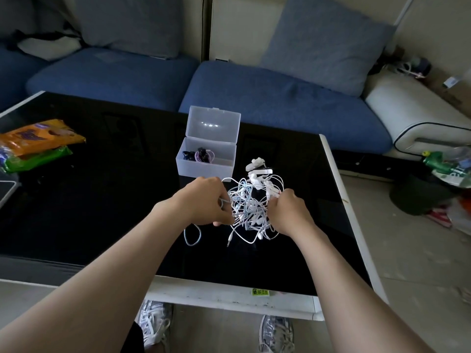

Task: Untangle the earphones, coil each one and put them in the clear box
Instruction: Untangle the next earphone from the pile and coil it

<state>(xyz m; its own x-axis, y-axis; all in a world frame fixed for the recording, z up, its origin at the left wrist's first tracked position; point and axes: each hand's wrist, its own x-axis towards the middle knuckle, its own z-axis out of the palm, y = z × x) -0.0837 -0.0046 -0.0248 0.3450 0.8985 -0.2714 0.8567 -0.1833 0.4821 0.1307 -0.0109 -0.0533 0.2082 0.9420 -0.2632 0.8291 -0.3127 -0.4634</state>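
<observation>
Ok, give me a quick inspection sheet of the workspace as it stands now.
Surface: glossy black table with a white edge.
Job's things: earphone tangle, white and pale blue, between both grips; clear box, lid open, with dark and purple coiled earphones inside.
Clutter: snack packets at the table's far left; small white items beside the box, too unclear to name.
Grips: left grip and right grip each pinch cords at the tangle's sides.
Cables: pale blue loop and jack plug trailing below the tangle.
Surroundings: blue sofa behind the table; full bag on the floor at right.
</observation>
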